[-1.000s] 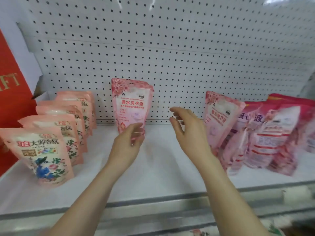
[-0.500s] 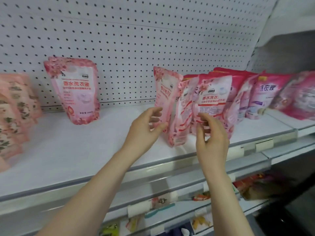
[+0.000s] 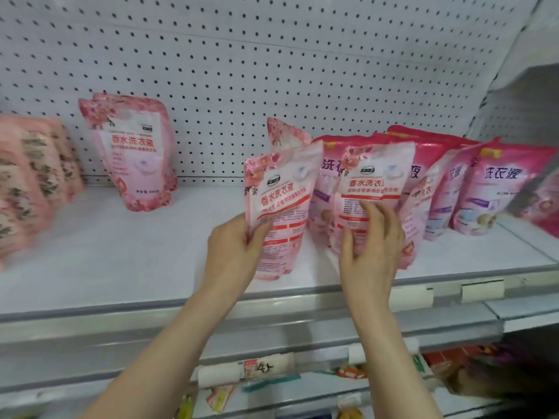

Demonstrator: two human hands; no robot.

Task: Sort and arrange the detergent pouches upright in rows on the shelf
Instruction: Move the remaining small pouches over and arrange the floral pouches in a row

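Peach pouches (image 3: 33, 176): far left, blurry, lined up from near to far.
Standing pouch (image 3: 133, 152): at the back by the wall with holes (image 3: 272, 55), upright and alone. I think it starts a new row.
Left hand (image 3: 233, 252): the arm reaches up from below. The thumb is in front and the fingers are behind, clamped on the tilted pouch (image 3: 281, 207), likely to lift it out.
Tilted pouch: near the front of the shelf (image 3: 121, 258), leaning left.
Right hand (image 3: 372, 252): fingers lie on the front of the second pouch (image 3: 378, 182), maybe to steady it. I cannot tell if it grips.
Dark pink pouches (image 3: 499, 182): right, leaning together, not sorted yet.
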